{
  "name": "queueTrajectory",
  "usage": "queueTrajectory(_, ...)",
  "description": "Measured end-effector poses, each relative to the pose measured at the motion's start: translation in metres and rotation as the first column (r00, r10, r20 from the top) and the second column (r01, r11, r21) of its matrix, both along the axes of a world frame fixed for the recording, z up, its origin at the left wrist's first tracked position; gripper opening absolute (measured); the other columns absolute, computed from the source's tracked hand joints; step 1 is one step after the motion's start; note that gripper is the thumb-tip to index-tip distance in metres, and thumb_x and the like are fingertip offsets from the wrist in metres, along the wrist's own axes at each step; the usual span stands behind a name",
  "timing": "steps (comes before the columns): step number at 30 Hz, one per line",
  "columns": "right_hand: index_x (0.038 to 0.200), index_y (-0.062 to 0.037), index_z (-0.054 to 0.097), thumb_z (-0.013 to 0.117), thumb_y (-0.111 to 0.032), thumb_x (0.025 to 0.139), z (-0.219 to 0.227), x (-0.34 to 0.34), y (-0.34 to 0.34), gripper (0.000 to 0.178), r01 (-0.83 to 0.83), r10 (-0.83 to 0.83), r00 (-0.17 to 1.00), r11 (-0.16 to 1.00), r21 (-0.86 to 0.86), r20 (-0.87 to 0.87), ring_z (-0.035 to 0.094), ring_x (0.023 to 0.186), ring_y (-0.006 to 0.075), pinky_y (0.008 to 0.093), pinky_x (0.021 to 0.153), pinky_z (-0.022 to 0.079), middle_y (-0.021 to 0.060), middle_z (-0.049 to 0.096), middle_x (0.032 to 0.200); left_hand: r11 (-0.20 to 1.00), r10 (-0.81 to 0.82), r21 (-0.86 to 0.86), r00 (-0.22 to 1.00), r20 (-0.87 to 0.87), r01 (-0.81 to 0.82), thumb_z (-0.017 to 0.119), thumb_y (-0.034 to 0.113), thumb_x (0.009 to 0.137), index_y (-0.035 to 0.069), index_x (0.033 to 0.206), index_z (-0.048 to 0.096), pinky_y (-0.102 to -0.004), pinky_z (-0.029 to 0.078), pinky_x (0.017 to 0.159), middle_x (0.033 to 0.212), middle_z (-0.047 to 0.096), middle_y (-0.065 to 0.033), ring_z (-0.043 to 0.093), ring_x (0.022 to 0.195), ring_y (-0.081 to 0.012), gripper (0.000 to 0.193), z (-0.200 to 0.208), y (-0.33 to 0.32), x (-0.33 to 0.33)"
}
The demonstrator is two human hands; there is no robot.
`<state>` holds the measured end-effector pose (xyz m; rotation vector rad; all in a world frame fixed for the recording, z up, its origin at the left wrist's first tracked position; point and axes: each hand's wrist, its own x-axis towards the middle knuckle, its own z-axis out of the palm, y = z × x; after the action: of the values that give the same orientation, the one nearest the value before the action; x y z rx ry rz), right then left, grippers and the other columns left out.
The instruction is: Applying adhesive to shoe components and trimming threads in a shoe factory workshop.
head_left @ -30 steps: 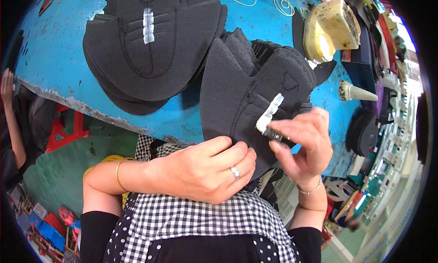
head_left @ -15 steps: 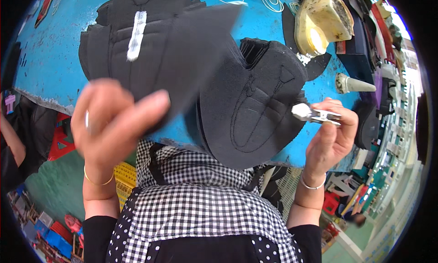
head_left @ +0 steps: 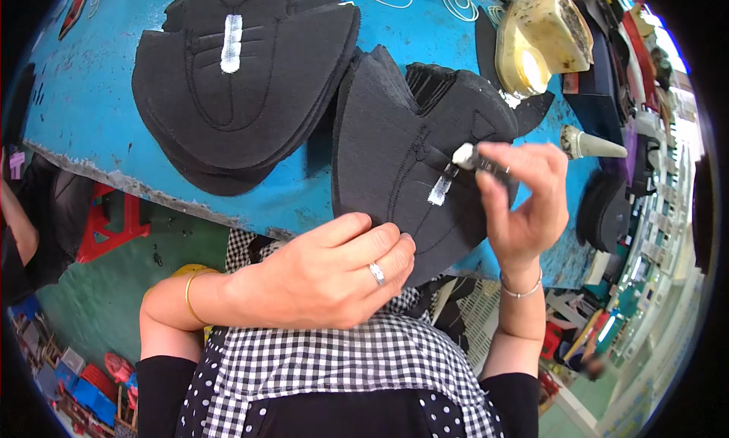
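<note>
In the head view, the person's right hand [head_left: 529, 191] is pinching a dark clip [head_left: 493, 165], its grip closed on it between thumb and fingers, and a white tip [head_left: 462, 155] is sticking out toward the cloth. A black cloth piece [head_left: 372, 127] is lying on top of a pile on the blue table [head_left: 80, 115], and a short white stripe [head_left: 440, 190] is running along its stitched middle. The tip is standing at the stripe's upper end; with the clip leaning over that spot, I cannot tell whether it is touching the cloth or hovering just above.

The left hand [head_left: 334, 269] is resting its fingertips on the piece's lower part, seemingly steadying it. Its thumb is hiding from view, so whether this grip is pinching the edge or only pressing down is staying unclear.

Farther left, another black piece [head_left: 266, 146] is topping a second pile, carrying a longer-looking stripe [head_left: 231, 47]. Beyond the right hand, a yellowed pot [head_left: 550, 28] is standing with white stuff in its mouth.

The step in hand is, I judge, coating the centre line, and it is looking only part done. The next move is calling for spreading the white evenly toward the stitched triangle while the left hand is bracing the cloth.
</note>
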<state>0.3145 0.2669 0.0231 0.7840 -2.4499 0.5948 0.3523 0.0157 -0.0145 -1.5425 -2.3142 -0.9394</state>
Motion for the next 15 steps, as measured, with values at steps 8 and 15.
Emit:
queueTrajectory(8, 0.102, -0.0075, 0.06, 0.076, -0.018, 0.086, 0.004, 0.033, 0.017, 0.025, 0.005, 0.068, 0.982, 0.922, -0.386, 0.174, 0.064, 0.081, 0.0201, 0.0384, 0.083, 0.042, 0.0072, 0.073, 0.089, 0.996, 0.018, 0.092, 1.0, -0.009, -0.017, 0.066, 0.015, 0.07, 0.003, 0.097, 0.074, -0.0281, 0.052, 0.066, 0.087, 0.064, -0.0055, 0.063, 0.08, -0.0177, 0.031, 0.004, 0.008, -0.005)
queueTrajectory(15, 0.106, -0.0014, 0.054, 0.065, -0.017, 0.096, -0.004, 0.028, 0.032, 0.021, 0.138, -0.028, 0.98, 0.805, -0.577, 0.195, 0.065, 0.088, 0.0239, 0.0381, 0.089, 0.043, 0.0148, 0.07, 0.095, 0.916, 0.364, 0.245, 0.915, -0.176, -0.317, 0.077, 0.017, 0.049, 0.018, 0.09, 0.079, -0.0305, 0.047, 0.058, 0.069, 0.042, 0.0045, 0.049, 0.06, -0.015, 0.041, 0.033, -0.05, -0.023)
